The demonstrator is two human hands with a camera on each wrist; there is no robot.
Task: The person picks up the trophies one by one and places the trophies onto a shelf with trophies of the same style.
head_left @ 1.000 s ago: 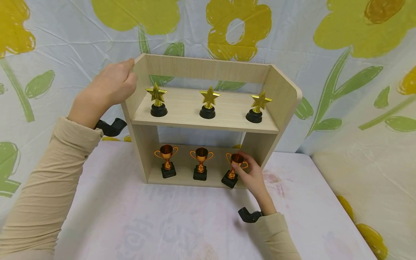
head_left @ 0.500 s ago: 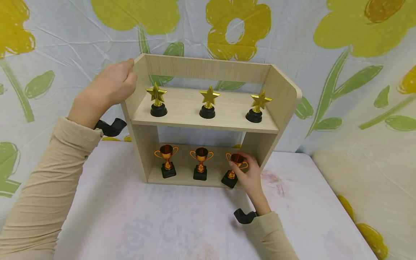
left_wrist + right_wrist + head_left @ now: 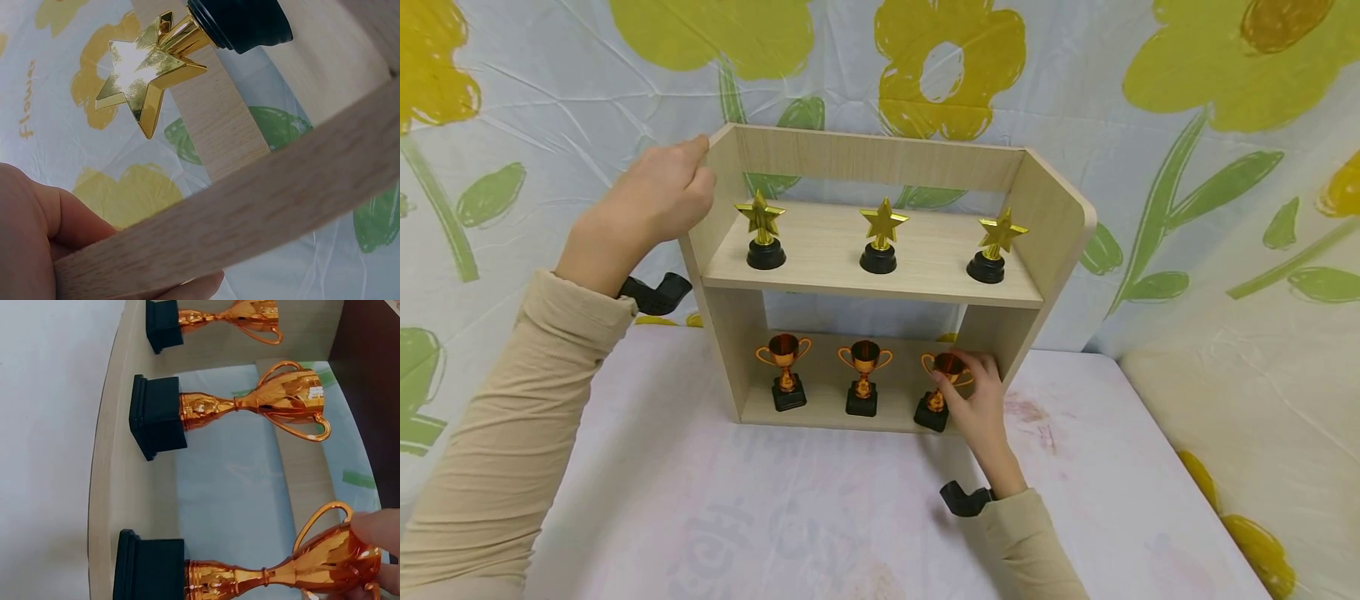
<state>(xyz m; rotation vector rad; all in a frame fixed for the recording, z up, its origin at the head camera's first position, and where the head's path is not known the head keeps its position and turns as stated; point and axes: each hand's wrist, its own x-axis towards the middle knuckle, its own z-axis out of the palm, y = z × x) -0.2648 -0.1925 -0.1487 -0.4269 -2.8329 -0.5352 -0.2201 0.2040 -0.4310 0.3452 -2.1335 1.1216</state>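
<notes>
A two-tier wooden shelf (image 3: 880, 292) stands on the table. My left hand (image 3: 651, 193) grips the upper corner of its left side panel; the left wrist view shows the panel (image 3: 237, 219) between thumb and fingers. On the lower tier, my right hand (image 3: 981, 410) pinches the cup of the rightmost orange trophy cup (image 3: 936, 402), whose black base is on the shelf near the front edge. The middle trophy cup (image 3: 862, 379) and the left trophy cup (image 3: 786, 375) stand beside it. In the right wrist view, the thumb (image 3: 380, 532) presses the held cup's rim.
On the upper tier stand three gold star trophies: left star trophy (image 3: 764, 233), middle star trophy (image 3: 882, 237) and right star trophy (image 3: 996, 247). A white-covered table (image 3: 775, 517) extends in front. Behind hangs a flowered cloth (image 3: 1075, 75).
My right hand has shifted its thumb across the rightmost trophy cup, and the trophy's base has turned and moved slightly. The left hand has stayed on the panel.
</notes>
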